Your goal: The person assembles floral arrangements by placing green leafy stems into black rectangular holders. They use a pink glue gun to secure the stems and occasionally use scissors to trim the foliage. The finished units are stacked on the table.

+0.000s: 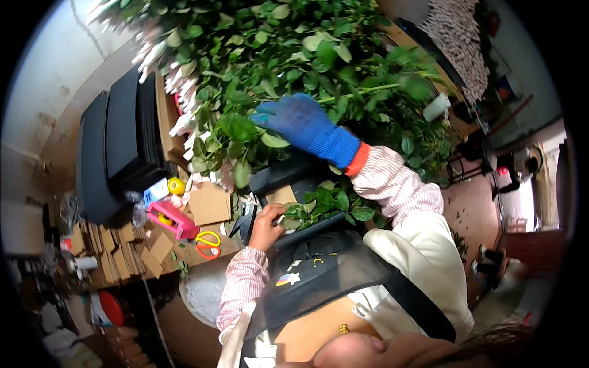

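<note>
My right hand (299,124), in a blue knitted glove, reaches over a big heap of leafy green stems (276,55). Its fingers are closed round a long leafy stem (368,91) that sticks out to the right, its far leaves blurred. My left hand (267,226) is bare and lower down, at the left end of a black tray (313,232). Its fingers are curled on the pale end of a short leafy bunch (325,205) lying in that tray. White-wrapped heads (184,126) line the left side of the heap.
Left on the bench are black panels (126,132), a pink tape dispenser (175,221), yellow-and-red scissors (208,244), a cardboard sheet (210,203) and stacked cardboard pieces (116,251). Below stands a round pale tub (199,291). A white cup (436,107) sits at the heap's right edge.
</note>
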`<state>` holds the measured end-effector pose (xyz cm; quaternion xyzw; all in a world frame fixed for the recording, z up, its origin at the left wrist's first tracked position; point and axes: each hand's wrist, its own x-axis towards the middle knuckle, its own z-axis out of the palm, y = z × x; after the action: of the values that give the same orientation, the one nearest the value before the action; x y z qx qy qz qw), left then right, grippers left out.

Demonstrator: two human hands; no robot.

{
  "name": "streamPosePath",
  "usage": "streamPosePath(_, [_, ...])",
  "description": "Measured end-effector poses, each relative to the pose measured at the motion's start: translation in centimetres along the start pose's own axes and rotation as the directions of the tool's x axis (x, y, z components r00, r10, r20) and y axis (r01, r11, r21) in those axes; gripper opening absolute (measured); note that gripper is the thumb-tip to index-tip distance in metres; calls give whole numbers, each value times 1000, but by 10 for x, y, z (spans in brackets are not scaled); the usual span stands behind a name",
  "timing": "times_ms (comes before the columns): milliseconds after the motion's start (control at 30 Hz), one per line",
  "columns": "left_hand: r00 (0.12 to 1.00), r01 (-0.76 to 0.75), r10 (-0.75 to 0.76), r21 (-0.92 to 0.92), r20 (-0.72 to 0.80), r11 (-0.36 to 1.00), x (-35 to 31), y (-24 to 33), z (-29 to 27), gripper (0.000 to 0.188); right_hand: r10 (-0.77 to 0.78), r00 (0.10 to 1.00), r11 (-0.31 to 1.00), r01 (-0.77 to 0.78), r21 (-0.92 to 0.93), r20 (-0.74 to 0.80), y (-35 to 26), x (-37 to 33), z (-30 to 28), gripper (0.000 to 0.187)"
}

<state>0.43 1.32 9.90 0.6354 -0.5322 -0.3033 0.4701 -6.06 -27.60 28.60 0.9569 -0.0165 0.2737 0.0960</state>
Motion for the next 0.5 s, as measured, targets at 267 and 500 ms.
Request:
streamPosePath(267, [991, 128, -129, -27, -27, 991, -4, -12, 5, 45, 61, 995, 997, -64, 33, 79, 25, -80, -76, 40])
streamPosePath(500, [990, 123, -132, -186, -40, 975, -7, -23, 7, 88, 167, 859, 982, -189, -3, 484, 32, -229, -50, 47])
